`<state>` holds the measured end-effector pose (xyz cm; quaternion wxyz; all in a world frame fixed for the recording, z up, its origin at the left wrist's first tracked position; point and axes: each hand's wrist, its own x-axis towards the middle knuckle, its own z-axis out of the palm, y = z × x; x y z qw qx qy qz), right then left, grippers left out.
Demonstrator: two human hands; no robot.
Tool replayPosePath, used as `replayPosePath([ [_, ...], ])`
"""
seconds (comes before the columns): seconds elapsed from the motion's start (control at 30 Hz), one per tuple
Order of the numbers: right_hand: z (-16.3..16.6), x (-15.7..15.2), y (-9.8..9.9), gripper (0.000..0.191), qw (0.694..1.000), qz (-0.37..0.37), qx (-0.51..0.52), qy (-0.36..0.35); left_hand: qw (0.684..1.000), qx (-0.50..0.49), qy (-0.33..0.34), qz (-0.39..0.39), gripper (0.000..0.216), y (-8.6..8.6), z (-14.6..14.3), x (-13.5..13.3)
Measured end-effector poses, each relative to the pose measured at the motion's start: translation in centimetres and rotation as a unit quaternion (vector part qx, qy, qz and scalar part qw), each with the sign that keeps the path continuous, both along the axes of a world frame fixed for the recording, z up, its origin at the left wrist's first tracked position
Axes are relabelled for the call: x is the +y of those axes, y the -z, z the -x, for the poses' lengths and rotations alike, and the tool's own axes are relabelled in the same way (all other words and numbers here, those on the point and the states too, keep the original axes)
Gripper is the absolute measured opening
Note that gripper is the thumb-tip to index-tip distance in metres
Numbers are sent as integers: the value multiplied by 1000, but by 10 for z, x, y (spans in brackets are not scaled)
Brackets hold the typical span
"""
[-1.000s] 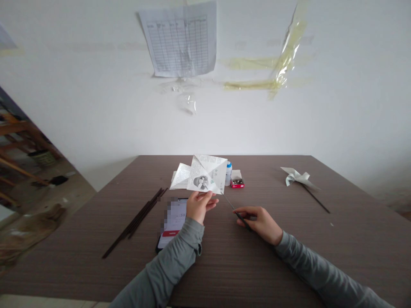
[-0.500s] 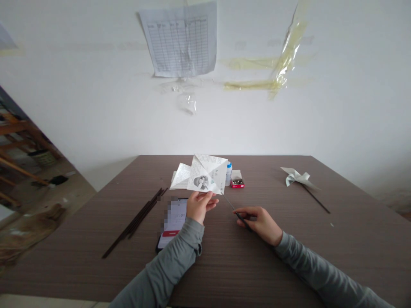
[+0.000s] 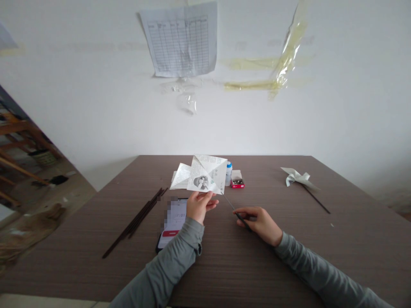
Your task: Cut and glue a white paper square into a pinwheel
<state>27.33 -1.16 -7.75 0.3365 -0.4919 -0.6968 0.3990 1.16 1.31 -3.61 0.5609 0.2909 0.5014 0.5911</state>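
Observation:
A printed square of paper (image 3: 210,173) with diagonal creases is tilted up above the table, and my left hand (image 3: 199,205) pinches its lower edge between thumb and fingers. My right hand (image 3: 258,222) is closed around the dark handle of an awl-like tool (image 3: 243,220). Its thin metal shaft points up and left, with the tip at the paper's lower right corner. Whether the tip pierces the paper I cannot tell. Behind the square lie more paper sheets (image 3: 180,176), partly covered by it.
Several dark sticks (image 3: 141,218) lie left of a phone (image 3: 173,216). A blue-capped bottle (image 3: 229,174) stands beside a small red box (image 3: 237,184) of metallic pins. A paper pinwheel (image 3: 298,176) on a stick lies at the right. The wall borders the table's (image 3: 353,239) far edge.

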Motion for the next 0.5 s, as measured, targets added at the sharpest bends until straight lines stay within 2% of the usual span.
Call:
replayPosePath([
  [0.5,1,-2,-3,59,999,25,25,-6,1000,11,14,-19,31,5,3,1],
])
